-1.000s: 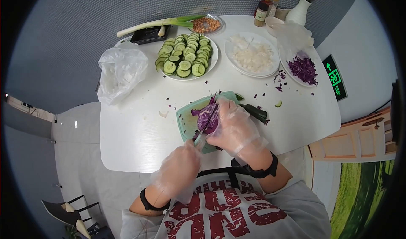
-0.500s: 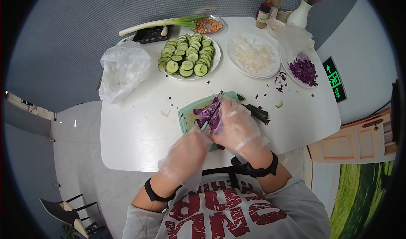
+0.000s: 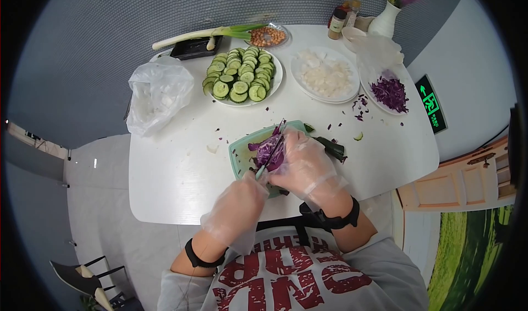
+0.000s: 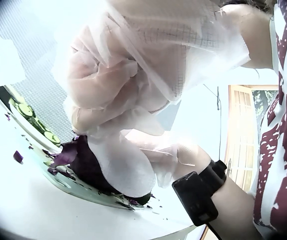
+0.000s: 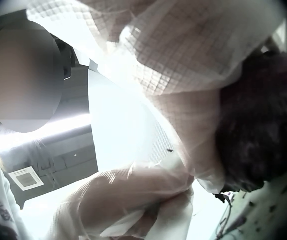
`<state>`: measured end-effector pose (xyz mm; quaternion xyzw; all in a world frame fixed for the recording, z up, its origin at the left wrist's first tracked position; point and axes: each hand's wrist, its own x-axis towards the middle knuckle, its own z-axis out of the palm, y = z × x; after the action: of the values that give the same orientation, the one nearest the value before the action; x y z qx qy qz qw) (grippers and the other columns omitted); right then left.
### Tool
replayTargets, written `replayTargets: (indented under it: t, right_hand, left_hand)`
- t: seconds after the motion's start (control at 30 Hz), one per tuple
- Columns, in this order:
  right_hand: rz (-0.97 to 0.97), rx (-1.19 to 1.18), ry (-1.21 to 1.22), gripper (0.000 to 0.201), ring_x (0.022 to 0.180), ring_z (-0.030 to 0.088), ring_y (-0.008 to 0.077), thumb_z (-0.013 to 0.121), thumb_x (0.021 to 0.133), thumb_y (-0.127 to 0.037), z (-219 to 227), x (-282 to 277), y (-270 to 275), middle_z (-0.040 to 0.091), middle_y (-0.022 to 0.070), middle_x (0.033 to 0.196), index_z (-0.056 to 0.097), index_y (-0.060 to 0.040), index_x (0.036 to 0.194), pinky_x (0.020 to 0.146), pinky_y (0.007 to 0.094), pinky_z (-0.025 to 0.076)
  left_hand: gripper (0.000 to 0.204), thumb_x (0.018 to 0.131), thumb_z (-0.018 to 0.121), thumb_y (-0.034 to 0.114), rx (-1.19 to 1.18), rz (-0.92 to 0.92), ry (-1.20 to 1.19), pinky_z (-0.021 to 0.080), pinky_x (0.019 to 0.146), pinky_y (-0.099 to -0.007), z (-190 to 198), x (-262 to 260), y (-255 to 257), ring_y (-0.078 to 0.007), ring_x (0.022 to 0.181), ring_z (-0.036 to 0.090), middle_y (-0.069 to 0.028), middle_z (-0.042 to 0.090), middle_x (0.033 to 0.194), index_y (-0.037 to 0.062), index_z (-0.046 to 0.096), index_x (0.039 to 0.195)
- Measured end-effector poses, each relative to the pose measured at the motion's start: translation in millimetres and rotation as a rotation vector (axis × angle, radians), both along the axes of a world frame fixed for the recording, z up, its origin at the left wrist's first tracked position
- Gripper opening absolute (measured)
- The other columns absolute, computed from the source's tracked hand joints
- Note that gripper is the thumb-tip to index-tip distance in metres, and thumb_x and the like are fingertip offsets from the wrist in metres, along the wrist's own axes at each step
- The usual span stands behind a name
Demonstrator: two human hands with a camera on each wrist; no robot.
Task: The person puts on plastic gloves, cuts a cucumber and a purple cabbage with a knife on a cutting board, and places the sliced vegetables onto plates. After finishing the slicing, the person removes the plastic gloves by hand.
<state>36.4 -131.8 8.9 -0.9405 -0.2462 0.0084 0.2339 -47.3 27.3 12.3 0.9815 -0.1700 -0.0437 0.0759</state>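
Observation:
Both hands wear clear plastic gloves. My left hand (image 3: 236, 204) grips the pale green handle of a knife (image 3: 260, 173); in the left wrist view, the fingers are curled tightly. Its blade stands against a piece of purple cabbage (image 3: 265, 147), close beside the right fingers. My right hand (image 3: 309, 162) holds the cabbage from the right side, and in the right wrist view the fingers bend over its dark outer leaf (image 5: 263, 125). Beneath the cabbage lies a pale green cutting board (image 3: 237, 156), partly hidden by the hands.
A cucumber piece (image 3: 332, 149) lies right of the board. Behind are plates of cucumber slices (image 3: 240, 83), white pieces (image 3: 324, 80) and shredded cabbage (image 3: 389, 94). A plastic bag (image 3: 159, 96) is at left; a leek (image 3: 192, 36) and peanut-like nuts (image 3: 268, 36) are at the back.
My left hand with the knife moved forward and right toward the cabbage, then drew slightly back. The right hand keeps its hold on the cabbage. The head view shifts a little.

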Motion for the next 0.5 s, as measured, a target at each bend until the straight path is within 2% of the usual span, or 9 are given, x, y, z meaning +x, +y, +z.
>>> replayTargets:
  t: [0.07,0.1,0.17,0.27,0.37,0.5]
  right_hand:
    - [0.008,0.002,0.003,0.071,0.090,0.064,0.0353,0.082,0.062,-0.034,-2,1,-1,0.062,0.0214,0.099,0.047,0.0052,0.110,0.083,0.0403,0.052]
    - [0.015,0.005,0.008,0.071,0.091,0.064,0.0350,0.082,0.063,-0.034,-3,1,-1,0.062,0.0212,0.099,0.047,0.0049,0.110,0.083,0.0401,0.052]
    - [0.022,0.006,0.011,0.071,0.091,0.064,0.0347,0.082,0.063,-0.034,-2,2,0,0.062,0.0210,0.099,0.047,0.0048,0.110,0.083,0.0400,0.052]
    - [0.032,0.004,0.017,0.070,0.092,0.064,0.0343,0.082,0.063,-0.034,0,2,0,0.062,0.0205,0.099,0.047,0.0046,0.110,0.083,0.0399,0.051]
    - [0.038,0.005,0.006,0.070,0.092,0.064,0.0339,0.082,0.063,-0.034,0,3,-1,0.062,0.0199,0.098,0.047,0.0044,0.110,0.083,0.0398,0.051]
    - [0.038,-0.010,-0.016,0.069,0.091,0.064,0.0335,0.082,0.063,-0.034,1,3,1,0.062,0.0192,0.097,0.048,0.0049,0.108,0.083,0.0392,0.052]
  left_hand:
    - [0.026,0.097,0.049,0.013,-0.186,0.180,0.162,0.052,0.058,-0.0441,-6,-9,4,-0.0398,0.063,0.063,-0.0257,0.059,0.075,-0.0086,0.059,0.085]
    - [0.026,0.097,0.049,0.013,-0.186,0.180,0.164,0.052,0.058,-0.0441,0,-10,3,-0.0398,0.063,0.063,-0.0257,0.059,0.075,-0.0086,0.059,0.085]
    - [0.033,0.100,0.047,0.020,-0.367,0.497,0.327,0.050,0.060,-0.0483,16,-14,-2,-0.0446,0.067,0.062,-0.0287,0.061,0.071,-0.0096,0.057,0.090]
    - [0.037,0.101,0.047,0.026,-0.389,0.490,0.335,0.048,0.063,-0.0515,8,-17,3,-0.0478,0.071,0.061,-0.0306,0.060,0.068,-0.0096,0.055,0.094]
    - [0.036,0.101,0.047,0.025,-0.391,0.491,0.335,0.048,0.063,-0.0513,19,-13,-1,-0.0476,0.070,0.061,-0.0305,0.060,0.068,-0.0095,0.056,0.093]
    - [0.031,0.099,0.049,0.021,-0.431,0.421,0.298,0.049,0.062,-0.0502,5,-5,5,-0.0455,0.069,0.062,-0.0289,0.060,0.071,-0.0091,0.056,0.093]
